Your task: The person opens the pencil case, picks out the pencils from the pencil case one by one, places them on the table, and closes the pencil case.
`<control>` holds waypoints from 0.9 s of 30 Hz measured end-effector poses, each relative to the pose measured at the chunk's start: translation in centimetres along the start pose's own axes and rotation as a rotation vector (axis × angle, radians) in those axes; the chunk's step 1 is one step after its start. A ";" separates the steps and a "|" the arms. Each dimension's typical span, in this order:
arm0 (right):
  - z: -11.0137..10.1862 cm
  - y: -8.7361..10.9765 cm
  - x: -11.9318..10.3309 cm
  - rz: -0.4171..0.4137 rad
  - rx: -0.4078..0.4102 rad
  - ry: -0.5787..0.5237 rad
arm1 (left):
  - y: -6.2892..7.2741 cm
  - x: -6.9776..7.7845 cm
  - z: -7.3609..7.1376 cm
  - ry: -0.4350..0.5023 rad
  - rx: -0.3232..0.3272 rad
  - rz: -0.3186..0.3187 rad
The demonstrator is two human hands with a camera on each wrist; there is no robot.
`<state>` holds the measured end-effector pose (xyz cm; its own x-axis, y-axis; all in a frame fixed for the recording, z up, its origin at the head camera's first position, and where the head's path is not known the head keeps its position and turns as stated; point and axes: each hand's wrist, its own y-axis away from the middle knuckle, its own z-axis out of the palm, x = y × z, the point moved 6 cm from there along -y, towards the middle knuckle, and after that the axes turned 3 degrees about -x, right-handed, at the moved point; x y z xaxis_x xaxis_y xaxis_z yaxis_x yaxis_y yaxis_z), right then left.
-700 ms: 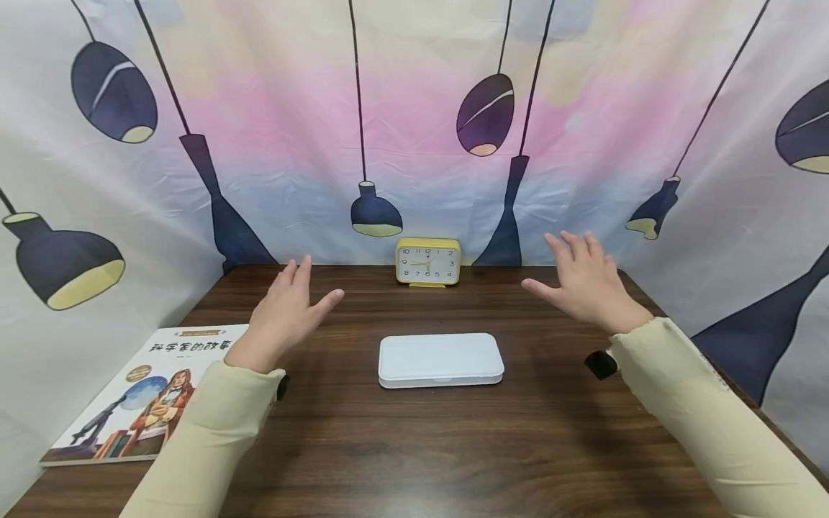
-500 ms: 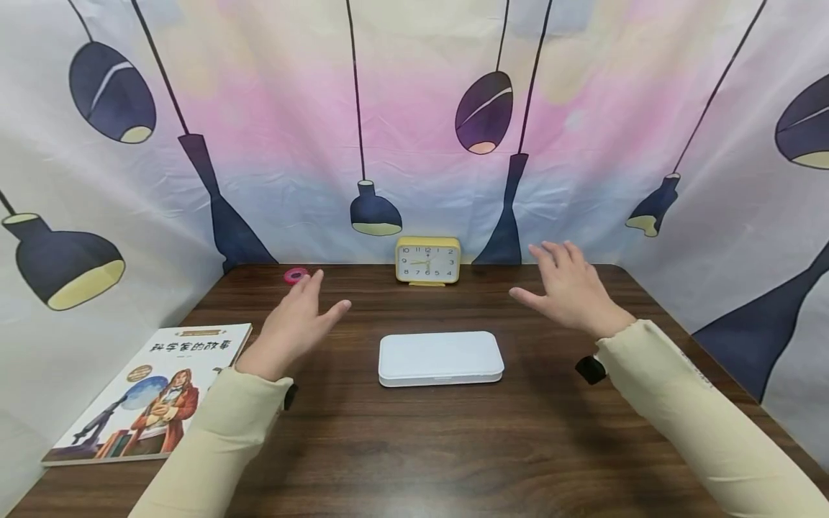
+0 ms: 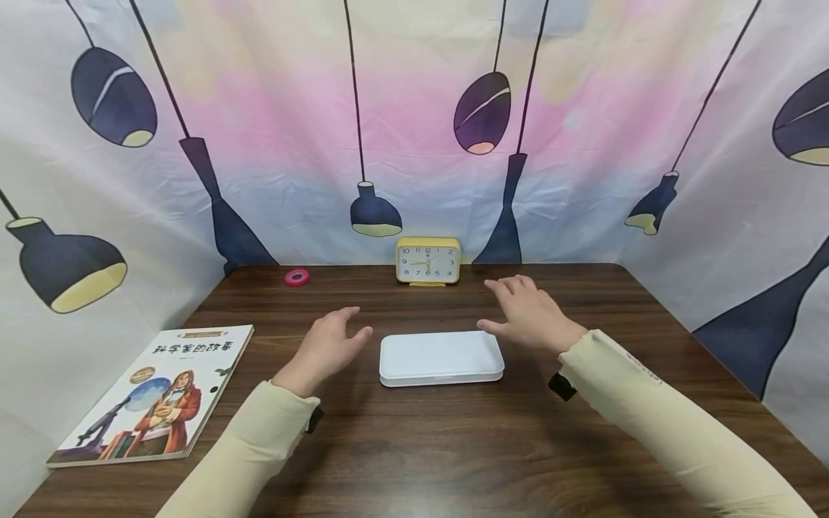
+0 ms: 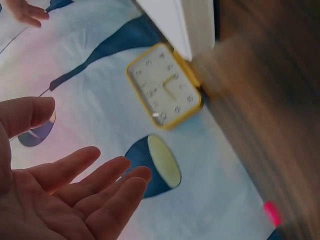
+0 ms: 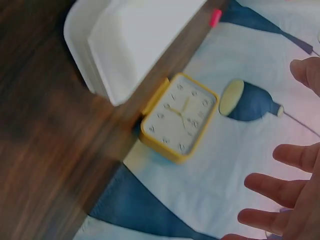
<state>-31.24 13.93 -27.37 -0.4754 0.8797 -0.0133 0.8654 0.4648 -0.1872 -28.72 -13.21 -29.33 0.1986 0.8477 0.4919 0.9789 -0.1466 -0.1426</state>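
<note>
While flanking closed white case [image 3: 442, 357] with left hand [image 3: 326, 348] and right hand [image 3: 529, 315], both loosely spread, seems barely begun: no grip yet.

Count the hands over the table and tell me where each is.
2: the left hand is to the left of the case, and the right hand is near the case's far right corner. I see no others.

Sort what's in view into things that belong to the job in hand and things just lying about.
Likely in the job:
white case, between the hands
left hand, nothing held
right hand, nothing held

Apparently just lying about:
book
yellow clock
pink ring-shaped item
</note>
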 end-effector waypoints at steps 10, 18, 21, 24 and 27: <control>2.9 -0.7 -2.8 -0.095 -0.129 0.025 | -0.5 -0.2 3.0 0.076 -0.039 0.006; 4.8 -0.8 -4.7 -0.167 -0.199 0.071 | -0.7 -0.8 5.6 0.112 -0.098 -0.029; 5.5 -1.0 -5.2 -0.177 -0.222 0.087 | -0.6 -0.9 6.1 0.104 -0.105 -0.024; 6.0 -1.3 -5.7 -0.186 -0.249 0.101 | -0.6 -0.8 6.4 0.102 -0.103 -0.020; 6.5 -1.7 -6.2 -0.185 -0.279 0.108 | -0.7 -0.7 6.5 0.103 -0.105 -0.017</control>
<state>-30.78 7.10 -33.36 -0.6214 0.7767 0.1025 0.7833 0.6136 0.0995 -29.86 -10.37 -35.19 0.1802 0.7943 0.5801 0.9808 -0.1895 -0.0451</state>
